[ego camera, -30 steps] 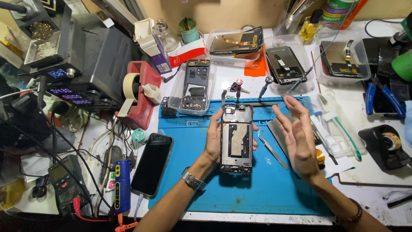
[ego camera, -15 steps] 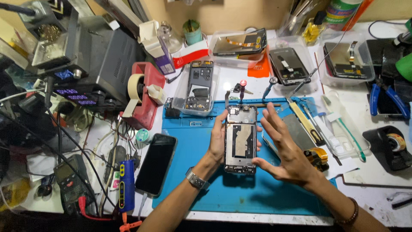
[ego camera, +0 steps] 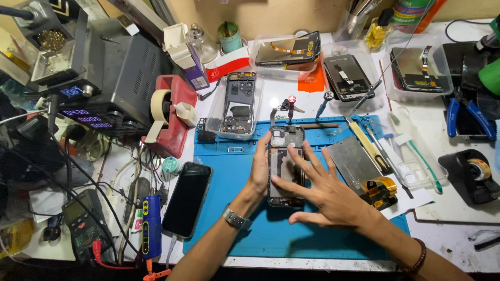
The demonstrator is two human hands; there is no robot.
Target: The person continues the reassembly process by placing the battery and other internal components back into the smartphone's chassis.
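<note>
An opened phone body (ego camera: 285,156), back cover off with its insides showing, lies on the blue work mat (ego camera: 229,208). My left hand (ego camera: 259,169) grips its left edge, thumb up near the top corner. My right hand (ego camera: 325,192) reaches across from the right with fingers spread. Its fingertips rest on the middle of the phone body. A metal plate (ego camera: 352,158) and a part with an orange flex cable (ego camera: 379,188) lie just right of my right hand.
A black phone (ego camera: 187,199) lies face up at the mat's left edge. Clear trays hold phone parts at the back (ego camera: 234,104), (ego camera: 350,73), (ego camera: 416,70). A tape dispenser (ego camera: 169,114), soldering station (ego camera: 99,73), multimeter (ego camera: 83,224) and cables crowd the left; pliers (ego camera: 469,117) and tape (ego camera: 476,171) sit right.
My right hand came down from an upright, open pose beside the phone body and moved left, so its fingertips now lie on it. My left hand kept its hold.
</note>
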